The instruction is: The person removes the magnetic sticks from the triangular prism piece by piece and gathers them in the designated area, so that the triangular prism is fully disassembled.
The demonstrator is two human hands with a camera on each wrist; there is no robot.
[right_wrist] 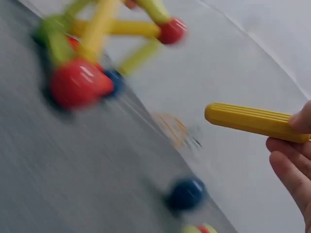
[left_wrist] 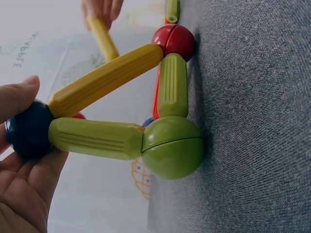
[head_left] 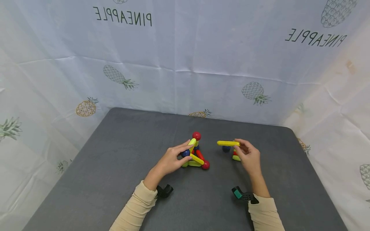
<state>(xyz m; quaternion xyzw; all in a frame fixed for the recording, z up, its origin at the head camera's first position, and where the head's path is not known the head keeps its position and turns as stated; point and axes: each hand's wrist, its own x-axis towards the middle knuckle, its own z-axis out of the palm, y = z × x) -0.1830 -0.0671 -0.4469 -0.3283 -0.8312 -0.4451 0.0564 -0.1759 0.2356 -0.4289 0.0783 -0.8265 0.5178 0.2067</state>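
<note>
My left hand (head_left: 169,160) holds a dark blue ball (left_wrist: 29,130), the upper corner of a frame built from balls and ribbed sticks. From that ball, a yellow stick (left_wrist: 107,77) slopes to a red ball (left_wrist: 173,41), and a green stick (left_wrist: 97,138) leads to a green ball (left_wrist: 173,148). Another red ball (head_left: 196,136) tops the frame's far side in the head view. To the right, my right hand (head_left: 251,158) pinches one end of a loose yellow stick (right_wrist: 248,120). Its other end points toward the frame, apart from it.
A loose blue ball (right_wrist: 187,194) lies on the grey table (head_left: 115,189), beyond the right hand. Beside it are red and green pieces (head_left: 236,157), partly hidden by that hand. A pineapple-print cloth (head_left: 173,48) hangs behind and at the sides.
</note>
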